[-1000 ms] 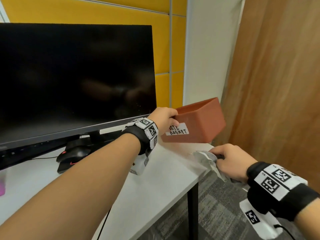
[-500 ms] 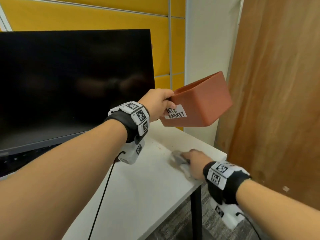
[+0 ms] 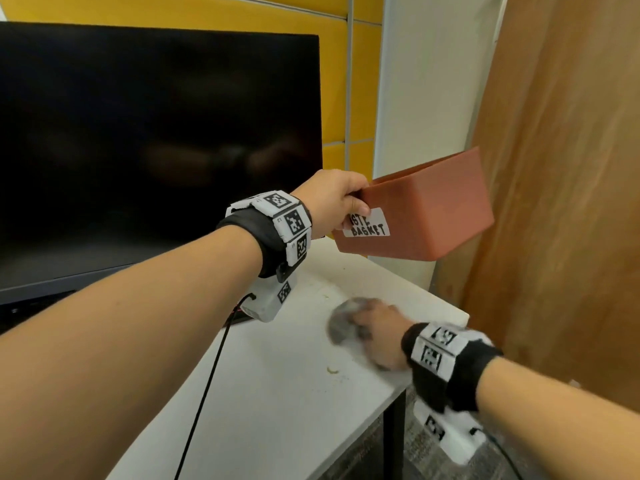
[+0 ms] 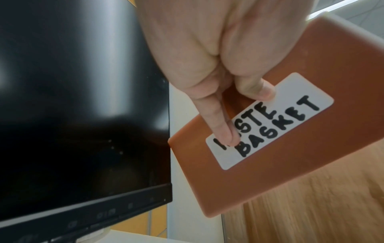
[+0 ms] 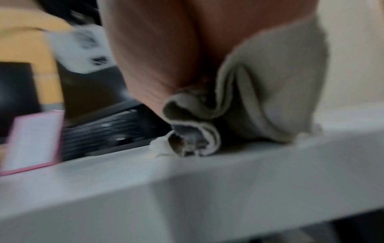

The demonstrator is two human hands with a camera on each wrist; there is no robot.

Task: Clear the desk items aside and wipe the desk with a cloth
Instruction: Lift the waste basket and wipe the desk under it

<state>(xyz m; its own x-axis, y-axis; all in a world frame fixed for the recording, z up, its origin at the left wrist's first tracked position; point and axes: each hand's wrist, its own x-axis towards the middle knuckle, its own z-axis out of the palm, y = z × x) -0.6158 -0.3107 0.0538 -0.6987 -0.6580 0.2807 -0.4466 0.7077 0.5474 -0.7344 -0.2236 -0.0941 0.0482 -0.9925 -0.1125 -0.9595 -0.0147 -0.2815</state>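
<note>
My left hand gripped the tilted basket over the counter's right corner; my right hand, clutching the cloth, risked sweeping crumbs off the edge.

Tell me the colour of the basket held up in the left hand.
Terracotta orange-brown basket, with a white hand-lettered label; the left wrist view shows it best.
</note>
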